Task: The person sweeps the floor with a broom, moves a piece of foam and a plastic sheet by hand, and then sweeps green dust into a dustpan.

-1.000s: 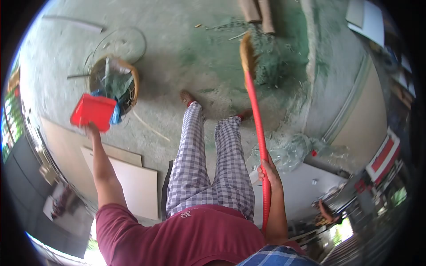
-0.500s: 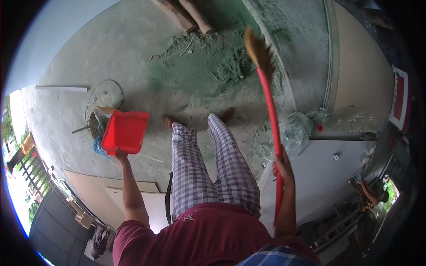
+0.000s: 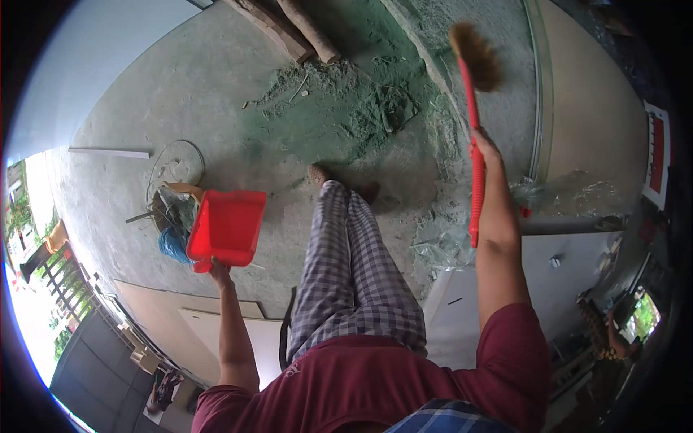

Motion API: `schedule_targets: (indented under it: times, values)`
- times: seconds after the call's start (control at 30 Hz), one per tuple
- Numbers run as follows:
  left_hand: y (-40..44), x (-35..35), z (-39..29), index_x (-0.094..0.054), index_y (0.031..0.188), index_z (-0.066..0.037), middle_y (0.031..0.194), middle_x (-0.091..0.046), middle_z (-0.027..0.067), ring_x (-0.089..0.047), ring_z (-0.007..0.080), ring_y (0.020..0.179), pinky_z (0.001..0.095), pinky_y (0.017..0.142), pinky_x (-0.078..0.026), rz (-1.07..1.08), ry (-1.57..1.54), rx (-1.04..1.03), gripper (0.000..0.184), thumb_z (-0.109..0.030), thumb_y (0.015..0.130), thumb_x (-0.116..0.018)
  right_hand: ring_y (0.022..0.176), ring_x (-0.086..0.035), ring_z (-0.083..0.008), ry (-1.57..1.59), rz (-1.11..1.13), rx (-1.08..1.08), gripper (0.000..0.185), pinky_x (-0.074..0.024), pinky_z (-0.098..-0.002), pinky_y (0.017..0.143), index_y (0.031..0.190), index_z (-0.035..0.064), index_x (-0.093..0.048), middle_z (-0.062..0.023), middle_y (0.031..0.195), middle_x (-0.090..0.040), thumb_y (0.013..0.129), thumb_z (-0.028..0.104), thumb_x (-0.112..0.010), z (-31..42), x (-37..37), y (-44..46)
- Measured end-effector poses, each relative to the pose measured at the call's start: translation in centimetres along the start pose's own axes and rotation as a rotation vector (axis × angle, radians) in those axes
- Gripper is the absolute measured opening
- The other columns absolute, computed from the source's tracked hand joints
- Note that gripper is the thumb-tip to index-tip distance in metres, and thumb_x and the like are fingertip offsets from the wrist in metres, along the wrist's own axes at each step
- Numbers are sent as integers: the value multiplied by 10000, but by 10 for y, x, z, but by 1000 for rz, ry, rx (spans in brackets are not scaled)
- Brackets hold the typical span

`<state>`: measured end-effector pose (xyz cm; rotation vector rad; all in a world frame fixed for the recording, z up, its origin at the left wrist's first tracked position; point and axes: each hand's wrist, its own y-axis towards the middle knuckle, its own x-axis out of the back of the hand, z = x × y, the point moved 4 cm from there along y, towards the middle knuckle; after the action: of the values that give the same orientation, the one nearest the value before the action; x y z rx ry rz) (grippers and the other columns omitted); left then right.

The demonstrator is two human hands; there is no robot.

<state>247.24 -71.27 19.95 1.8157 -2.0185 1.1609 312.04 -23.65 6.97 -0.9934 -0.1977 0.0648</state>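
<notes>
My left hand [image 3: 220,271] grips the short handle of a red dustpan [image 3: 229,225], which is held above the floor beside a bucket [image 3: 177,209] of debris. Out to the right, my right hand [image 3: 485,144] is wrapped round the red handle of a broom [image 3: 477,184]. The broom's brown bristles [image 3: 476,56] point away from me, over the raised grey strip on the right. Ahead of my feet lies a heap of greenish-grey dust and rubble [image 3: 382,108] on the concrete floor.
Wooden logs [image 3: 278,29] lie beyond the rubble. Crumpled clear plastic [image 3: 447,245] rests by a white board [image 3: 520,281] at right. A wire ring [image 3: 175,162] and a pale strip [image 3: 108,152] are at left. Two other people [image 3: 613,335] are near the lower edges.
The broom has swung outward to the right and forward, and my right hand now grips farther up its handle. The dustpan has shifted slightly right. My feet have come closer together.
</notes>
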Motion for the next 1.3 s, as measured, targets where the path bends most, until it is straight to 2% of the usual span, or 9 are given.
schedule_targets:
  times: [0.17,0.23,0.33,0.43,0.6,0.73,0.97,1.17,1.3]
  values:
    - [41,13,29,-413,1131,-16,969,-526,123,-557,194,698,301,509,-483,43,-61,-65,357,-198,833,-489,339,-411,-114,-7,134,-23,349,-377,-264,305,1054,196,-364,-13,504,-406,829,416,-514,-19,-58,-52]
    - [43,7,15,-402,1126,27,992,-517,147,-562,214,702,305,506,-484,-5,96,-291,378,-172,819,-500,339,-411,-111,-58,167,-109,351,-376,-266,308,1082,202,-363,-16,505,-411,834,402,-511,-23,-61,-85]
    - [33,4,2,-399,1124,43,1020,-507,155,-563,210,734,289,516,-486,33,130,-163,395,-164,807,-512,350,-422,-118,-93,274,-105,430,-366,-269,303,1210,202,-321,-22,518,-412,841,341,-494,-28,-67,-143]
    - [90,18,41,-345,1178,-45,1039,-492,140,-570,255,801,368,565,-538,56,208,-372,403,-159,824,-498,345,-410,-112,-116,255,-102,464,-361,-267,307,1264,212,-299,-14,524,-406,851,317,-483,-28,-73,-197]
    - [-4,-20,-42,-342,1146,-28,1054,-475,151,-552,277,851,387,598,-542,116,-14,-170,386,-90,805,-513,394,-418,-69,-50,129,-56,493,-381,-225,353,1287,225,-280,2,575,-414,856,346,-485,-32,-54,-271]
    - [28,-16,-21,-433,1121,13,973,-542,120,-571,191,739,300,547,-497,132,65,-382,359,-195,837,-506,376,-398,-59,135,-31,-192,524,-371,-209,334,1295,273,-266,5,554,-418,842,389,-501,-66,-5,-271]
    - [-18,-23,-52,-447,1098,21,939,-546,121,-561,176,717,305,528,-501,8,206,-316,351,-197,832,-515,404,-412,-42,612,-60,-384,339,-372,-181,367,1043,256,-431,10,573,-432,788,409,-593,-144,-3,-195]
    - [-1,-17,-41,-435,1112,15,993,-539,143,-582,224,782,330,565,-527,104,160,-326,365,-187,822,-526,412,-402,-31,619,136,-498,434,-354,-177,374,1113,250,-359,11,595,-441,785,416,-590,-113,-85,-187]
    - [-1,-11,-39,-388,1138,7,1053,-512,163,-572,247,838,335,595,-528,81,116,-339,381,-142,816,-527,394,-394,-45,419,202,-355,434,-348,-184,358,1136,251,-357,5,592,-441,797,421,-569,-96,-84,-241]
